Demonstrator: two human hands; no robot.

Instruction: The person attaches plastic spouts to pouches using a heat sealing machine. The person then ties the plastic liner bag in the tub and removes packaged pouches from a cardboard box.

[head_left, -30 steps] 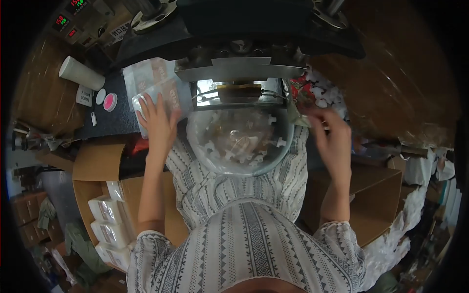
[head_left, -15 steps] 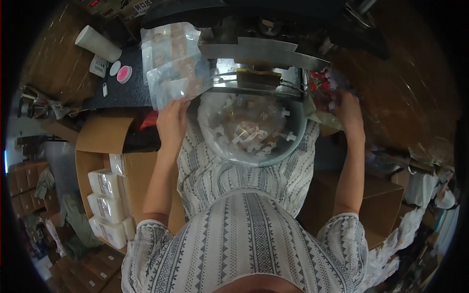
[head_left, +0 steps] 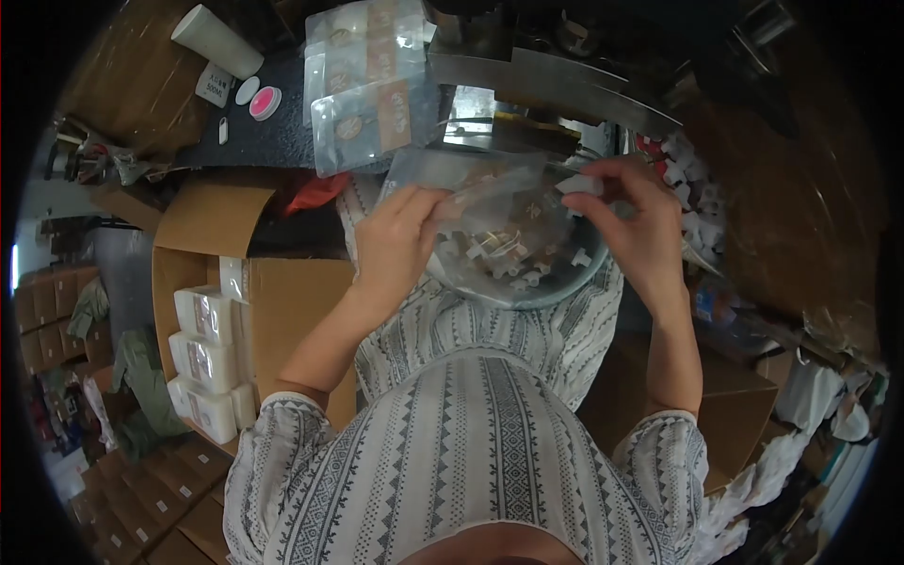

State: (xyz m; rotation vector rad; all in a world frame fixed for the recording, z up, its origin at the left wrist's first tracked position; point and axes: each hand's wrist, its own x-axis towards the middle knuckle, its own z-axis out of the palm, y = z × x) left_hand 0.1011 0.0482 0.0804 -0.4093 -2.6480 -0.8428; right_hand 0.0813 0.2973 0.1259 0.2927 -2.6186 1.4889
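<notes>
My left hand pinches the edge of a clear plastic pouch, which it holds over a round bowl on my lap. Between the thumb and fingers of my right hand is a small white spout piece, just right of the pouch. The bowl holds clear pouches and several white spout pieces. Behind it stands a metal press machine. A stack of printed pouches lies on the dark table to the left of the machine.
A white cup, a pink jar and its lid are at the upper left. An open carton with packed white bundles stands at the left. More white spouts lie right of the bowl. Another carton is at the lower right.
My left hand has left the stack with a pouch and come over the bowl. My right hand has moved in from the spout pile with a white piece. The view has shifted.
</notes>
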